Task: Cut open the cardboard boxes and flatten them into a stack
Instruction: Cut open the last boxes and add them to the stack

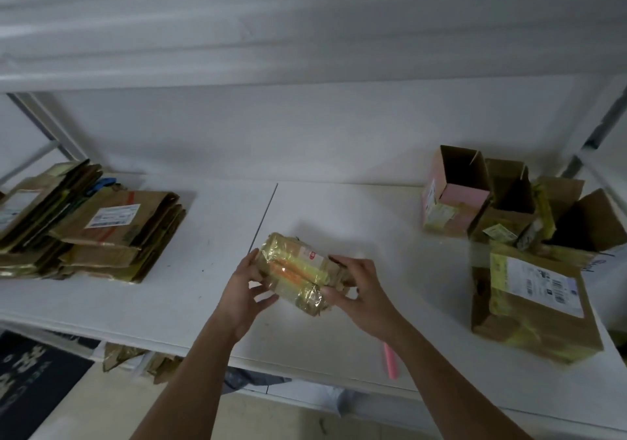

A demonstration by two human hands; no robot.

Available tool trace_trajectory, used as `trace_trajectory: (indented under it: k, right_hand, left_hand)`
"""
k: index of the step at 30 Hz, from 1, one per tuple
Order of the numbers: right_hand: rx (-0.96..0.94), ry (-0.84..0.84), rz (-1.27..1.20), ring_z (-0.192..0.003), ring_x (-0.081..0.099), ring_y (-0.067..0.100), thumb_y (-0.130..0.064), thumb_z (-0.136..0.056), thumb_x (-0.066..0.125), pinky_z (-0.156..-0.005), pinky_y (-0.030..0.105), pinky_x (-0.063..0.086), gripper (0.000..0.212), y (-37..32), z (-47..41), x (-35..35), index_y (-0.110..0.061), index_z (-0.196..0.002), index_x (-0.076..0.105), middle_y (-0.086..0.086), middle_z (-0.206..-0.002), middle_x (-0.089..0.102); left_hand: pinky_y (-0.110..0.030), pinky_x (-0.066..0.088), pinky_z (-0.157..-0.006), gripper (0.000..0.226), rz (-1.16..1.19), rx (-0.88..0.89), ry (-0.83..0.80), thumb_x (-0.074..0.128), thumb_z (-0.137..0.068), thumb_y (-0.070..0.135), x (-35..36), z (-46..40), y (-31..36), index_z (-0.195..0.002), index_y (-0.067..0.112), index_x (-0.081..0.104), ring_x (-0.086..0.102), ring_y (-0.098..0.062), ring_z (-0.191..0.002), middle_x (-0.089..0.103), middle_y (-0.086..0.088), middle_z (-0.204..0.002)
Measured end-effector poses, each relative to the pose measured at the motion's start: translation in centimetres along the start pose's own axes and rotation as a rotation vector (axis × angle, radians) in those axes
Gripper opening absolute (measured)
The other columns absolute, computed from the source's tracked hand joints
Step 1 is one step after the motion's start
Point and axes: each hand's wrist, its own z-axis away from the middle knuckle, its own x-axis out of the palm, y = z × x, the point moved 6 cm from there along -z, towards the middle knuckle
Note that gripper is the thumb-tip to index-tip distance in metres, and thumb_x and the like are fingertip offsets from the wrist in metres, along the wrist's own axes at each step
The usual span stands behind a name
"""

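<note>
Gripping a small cardboard box [298,271] wrapped in glossy, crinkled tape, left hand [242,290] and right hand [359,290] hold its ends mid-frame.

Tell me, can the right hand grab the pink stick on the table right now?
Probably not yet: the right hand is busy holding the small taped box. The pink stick lies uncovered just beneath that forearm, so freeing the fingers should do it.
</note>
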Motion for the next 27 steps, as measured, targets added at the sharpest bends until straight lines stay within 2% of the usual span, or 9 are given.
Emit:
trace_trajectory:
  k: [2, 5, 7, 10, 14, 17, 20, 24, 27]
  right_hand:
    - [-0.021, 0.029, -0.006, -0.106, 0.058, 0.015, -0.026, -0.079, 0.081, -0.093, 0.016, 0.048, 0.053, -0.5, -0.3, 0.5, -0.028, -0.124, 0.055, 0.0, -0.115, 0.038]
    - [0.003, 0.003, 0.023, -0.095, 0.055, 0.001, -0.042, -0.079, 0.077, -0.077, 0.006, 0.046, 0.047, -0.4, -0.1, 1.3, -0.027, -0.118, 0.057, -0.009, -0.107, 0.041]
    - [0.034, -0.033, 0.026, -0.094, 0.056, 0.003, -0.047, -0.081, 0.073, -0.072, 0.007, 0.047, 0.043, 0.4, 0.5, 1.8, -0.025, -0.115, 0.057, -0.005, -0.108, 0.045]
    - [0.063, -0.048, 0.007, -0.093, 0.057, 0.002, -0.044, -0.085, 0.071, -0.069, 0.008, 0.047, 0.038, 1.3, 0.9, 1.6, -0.025, -0.115, 0.059, 0.0, -0.109, 0.048]
    - [0.032, -0.033, 0.051, -0.092, 0.062, 0.009, -0.035, -0.097, 0.058, -0.081, 0.019, 0.051, 0.026, 2.0, 0.6, -1.1, -0.024, -0.119, 0.064, 0.0, -0.109, 0.058]
    - [0.013, 0.028, 0.406, -0.085, 0.055, 0.01, -0.023, -0.103, 0.047, -0.078, 0.019, 0.045, 0.034, 4.8, 1.1, -4.1, -0.026, -0.136, 0.054, 0.0, -0.105, 0.051]
    - [-0.052, -0.139, 0.946, -0.093, 0.051, 0.014, -0.015, -0.1, 0.046, -0.078, 0.022, 0.044, 0.05, 7.6, 2.2, -4.4, -0.038, -0.143, 0.043, 0.003, -0.115, 0.046]
    - [-0.338, -0.309, 1.162, -0.106, 0.057, 0.02, -0.014, -0.089, 0.057, -0.088, 0.032, 0.043, 0.031, 7.4, 2.9, -2.7, -0.026, -0.116, 0.066, 0.002, -0.12, 0.059]
    - [-0.445, -0.225, 1.166, -0.068, 0.064, 0.012, -0.02, -0.062, 0.083, -0.063, 0.027, 0.05, 0.019, 6.0, 2.9, -3.5, -0.026, -0.073, 0.069, -0.009, -0.075, 0.063]
  left_hand:
    - [-0.04, 0.057, -0.079, 0.048, 0.034, 0.034, 0.052, 0.06, -0.092, 0.021, 0.2, -0.1, -0.2, -0.138, 0.026, 0.047, 0.06, -0.029, -0.105, 0.056, -0.011, -0.118]
    - [-0.04, 0.057, -0.074, 0.044, -0.068, 0.118, 0.21, 0.066, -0.093, 0.023, -0.3, -0.5, -0.3, -0.131, 0.032, 0.047, 0.06, -0.027, -0.109, 0.05, -0.009, -0.131]
    - [-0.038, 0.057, -0.066, 0.046, -0.126, 0.114, 0.252, 0.071, -0.09, 0.025, -0.3, -0.7, -0.7, -0.129, 0.036, 0.049, 0.061, -0.029, -0.107, 0.046, -0.009, -0.133]
    - [-0.026, 0.05, -0.048, 0.055, -0.148, 0.089, 0.262, 0.075, -0.087, 0.026, 0.3, -0.8, -0.8, -0.131, 0.037, 0.045, 0.062, -0.029, -0.102, 0.046, -0.01, -0.133]
    - [-0.024, 0.047, -0.045, 0.052, -0.153, 0.076, 0.269, 0.075, -0.087, 0.023, 1.1, -0.9, -0.5, -0.128, 0.032, 0.045, 0.059, -0.026, -0.092, 0.048, -0.014, -0.133]
    - [-0.025, 0.048, -0.047, 0.06, -0.165, 0.076, 0.264, 0.073, -0.088, 0.024, 1.1, -0.5, -0.5, -0.136, 0.033, 0.039, 0.061, -0.022, -0.085, 0.049, -0.01, -0.132]
    - [-0.03, 0.052, -0.053, 0.079, -0.161, 0.097, 0.292, 0.072, -0.089, 0.025, 1.3, 0.0, -0.5, -0.149, 0.032, 0.022, 0.062, -0.023, -0.093, 0.047, -0.001, -0.131]
    - [-0.043, 0.058, -0.069, 0.068, -0.15, 0.133, 0.372, 0.071, -0.089, 0.029, 1.9, 0.8, -0.8, -0.141, 0.026, 0.027, 0.06, -0.031, -0.108, 0.046, 0.003, -0.128]
    - [-0.048, 0.06, -0.07, 0.056, -0.154, 0.14, 0.387, 0.07, -0.09, 0.032, 1.8, 1.0, -1.1, -0.133, 0.026, 0.035, 0.062, -0.032, -0.107, 0.049, 0.003, -0.129]
